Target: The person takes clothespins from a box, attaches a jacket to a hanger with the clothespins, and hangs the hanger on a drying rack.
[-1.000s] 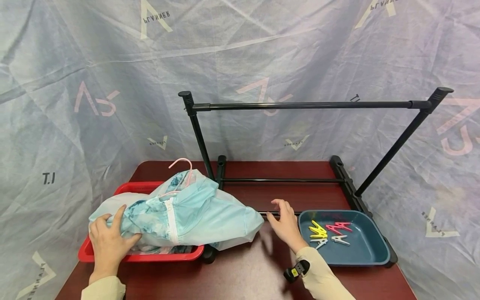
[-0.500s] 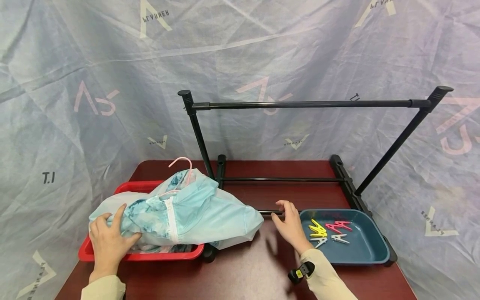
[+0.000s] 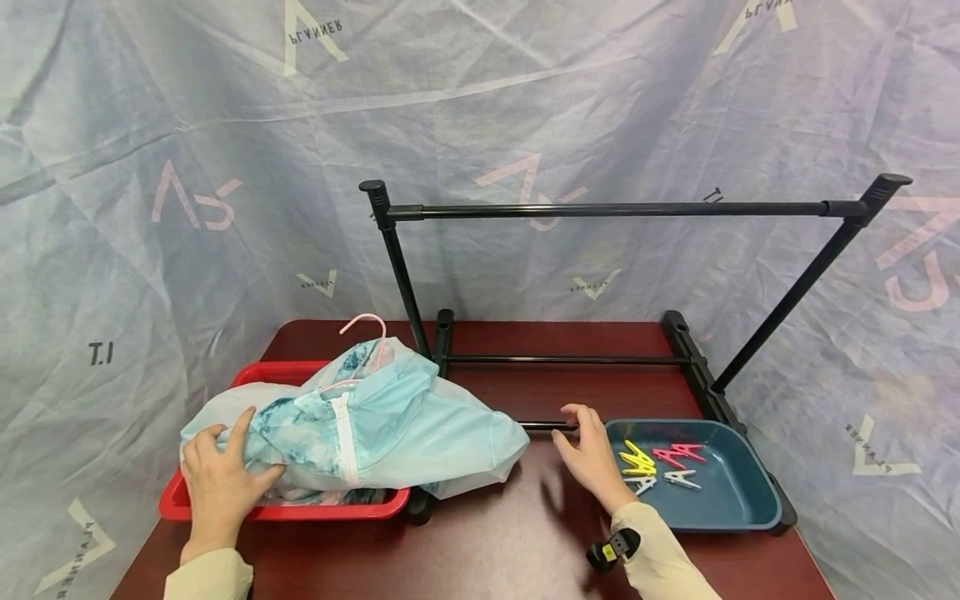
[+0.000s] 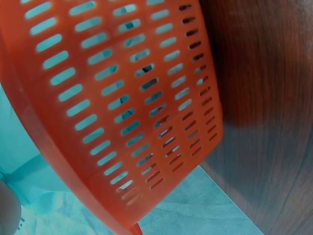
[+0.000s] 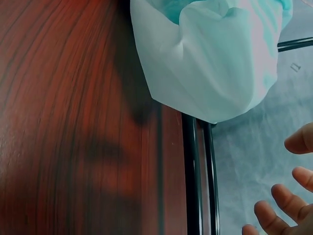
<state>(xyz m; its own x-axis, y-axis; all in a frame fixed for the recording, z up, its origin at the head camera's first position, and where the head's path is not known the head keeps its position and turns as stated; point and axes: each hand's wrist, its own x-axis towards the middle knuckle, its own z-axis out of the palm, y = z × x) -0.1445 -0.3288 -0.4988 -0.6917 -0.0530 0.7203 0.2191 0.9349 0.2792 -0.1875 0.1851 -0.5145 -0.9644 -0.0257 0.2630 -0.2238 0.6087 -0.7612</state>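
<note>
A light blue zip-front jacket with a blue patterned lining lies heaped over the red basket. From its neck a pink hanger sticks up. My left hand rests on the jacket's left end, fingers and thumb spread. In the left wrist view the basket's slotted wall fills much of the picture. My right hand hovers apart from the jacket, just left of the blue tray, fingers loosely bent and holding nothing. Its fingers also show in the right wrist view.
A black clothes rack stands on the dark red table, its top bar running across the back. Several yellow, pink and white clothespins lie in the blue tray. A printed grey sheet hangs behind.
My right hand has drifted right, away from the jacket and closer to the blue tray. The left hand and the jacket have stayed in place.
</note>
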